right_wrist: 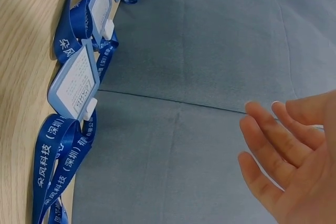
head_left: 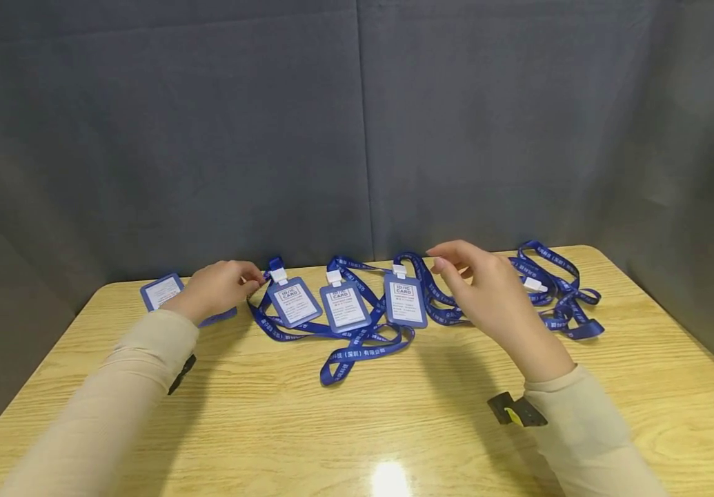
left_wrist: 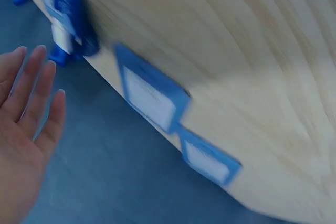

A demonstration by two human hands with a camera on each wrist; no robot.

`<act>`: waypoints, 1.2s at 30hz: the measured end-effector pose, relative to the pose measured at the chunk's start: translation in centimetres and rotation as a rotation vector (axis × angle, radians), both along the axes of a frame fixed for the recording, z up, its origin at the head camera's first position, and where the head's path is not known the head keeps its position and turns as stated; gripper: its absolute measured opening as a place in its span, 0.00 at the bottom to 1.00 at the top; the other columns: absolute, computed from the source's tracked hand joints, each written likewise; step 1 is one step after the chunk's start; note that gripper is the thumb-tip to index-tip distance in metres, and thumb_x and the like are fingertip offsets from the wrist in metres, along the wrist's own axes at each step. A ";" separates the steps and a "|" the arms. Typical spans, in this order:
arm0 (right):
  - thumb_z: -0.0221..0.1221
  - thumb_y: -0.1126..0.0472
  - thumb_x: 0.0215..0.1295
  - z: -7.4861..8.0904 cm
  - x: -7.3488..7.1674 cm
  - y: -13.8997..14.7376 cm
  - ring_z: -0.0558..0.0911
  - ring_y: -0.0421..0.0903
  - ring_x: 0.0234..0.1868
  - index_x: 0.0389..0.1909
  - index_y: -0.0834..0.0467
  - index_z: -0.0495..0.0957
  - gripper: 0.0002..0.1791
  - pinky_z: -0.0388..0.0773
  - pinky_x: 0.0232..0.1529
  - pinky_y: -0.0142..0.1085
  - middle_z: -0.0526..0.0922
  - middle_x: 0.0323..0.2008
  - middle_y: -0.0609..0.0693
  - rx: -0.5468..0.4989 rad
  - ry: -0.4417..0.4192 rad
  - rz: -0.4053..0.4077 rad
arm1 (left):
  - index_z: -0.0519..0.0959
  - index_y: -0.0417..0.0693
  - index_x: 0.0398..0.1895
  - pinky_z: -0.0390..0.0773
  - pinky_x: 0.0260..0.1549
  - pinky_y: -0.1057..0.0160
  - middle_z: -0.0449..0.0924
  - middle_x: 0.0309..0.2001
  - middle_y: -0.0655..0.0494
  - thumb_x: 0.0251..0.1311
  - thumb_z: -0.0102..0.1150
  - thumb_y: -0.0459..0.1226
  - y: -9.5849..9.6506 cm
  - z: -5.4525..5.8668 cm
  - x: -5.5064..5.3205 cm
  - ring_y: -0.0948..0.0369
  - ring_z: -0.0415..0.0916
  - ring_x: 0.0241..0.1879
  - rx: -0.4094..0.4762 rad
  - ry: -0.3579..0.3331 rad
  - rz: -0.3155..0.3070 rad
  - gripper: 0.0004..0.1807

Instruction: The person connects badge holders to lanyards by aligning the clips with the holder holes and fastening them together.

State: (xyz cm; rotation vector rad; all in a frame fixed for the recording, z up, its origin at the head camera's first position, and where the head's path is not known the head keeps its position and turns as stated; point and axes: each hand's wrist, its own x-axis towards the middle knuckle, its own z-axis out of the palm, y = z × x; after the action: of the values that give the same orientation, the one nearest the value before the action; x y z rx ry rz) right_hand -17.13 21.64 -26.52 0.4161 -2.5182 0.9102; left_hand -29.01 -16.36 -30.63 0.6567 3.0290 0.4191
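My left hand [head_left: 216, 286] is over the back left of the table, its fingertips close to the white clip of the leftmost badge with a lanyard [head_left: 294, 301]. In the left wrist view its fingers are extended and hold nothing. Beneath that hand lie two blue card holders; one [head_left: 161, 291] shows at the far left, the other [head_left: 219, 317] is mostly hidden by the wrist. Two more badges on blue lanyards [head_left: 345, 306] [head_left: 405, 301] lie in the middle. My right hand [head_left: 487, 290] hovers right of them, fingers loosely bent and holding nothing.
A heap of blue lanyard straps [head_left: 558, 290] with a white clip [head_left: 533, 284] lies at the back right. One strap loop [head_left: 363, 353] reaches forward from the middle badges. A grey curtain [head_left: 357, 131] hangs behind the wooden table [head_left: 332, 428].
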 end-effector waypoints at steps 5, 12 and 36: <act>0.53 0.58 0.76 0.0 -0.1 -0.1 0.82 0.50 0.38 0.51 0.58 0.81 0.13 0.77 0.44 0.48 0.86 0.41 0.53 0.018 -0.014 0.002 | 0.83 0.44 0.50 0.76 0.49 0.43 0.83 0.49 0.45 0.69 0.57 0.37 -2.4 -0.2 0.2 0.46 0.79 0.49 -0.141 0.045 -0.009 0.11; 0.54 0.58 0.76 -0.3 -0.2 -0.3 0.81 0.51 0.40 0.52 0.57 0.81 0.12 0.77 0.45 0.48 0.86 0.42 0.53 0.051 -0.032 -0.003 | 0.79 0.42 0.54 0.77 0.49 0.44 0.80 0.52 0.44 0.57 0.71 0.33 -5.0 -1.2 0.5 0.44 0.77 0.52 -0.410 0.222 -0.158 0.21; 0.55 0.60 0.74 -1.2 -0.6 -0.6 0.82 0.51 0.40 0.51 0.57 0.81 0.11 0.78 0.44 0.49 0.86 0.41 0.52 0.111 -0.029 0.021 | 0.65 0.52 0.52 0.77 0.47 0.53 0.76 0.50 0.53 0.34 0.85 0.48 -4.1 -2.4 -0.7 0.52 0.75 0.50 -0.979 0.425 -0.491 0.43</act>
State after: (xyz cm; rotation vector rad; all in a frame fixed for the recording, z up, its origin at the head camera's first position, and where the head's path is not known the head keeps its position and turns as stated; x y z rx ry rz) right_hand -17.69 21.00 -27.68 0.4676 -2.6032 0.7920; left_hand -29.74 -20.46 -33.00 1.3810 2.6826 -1.2403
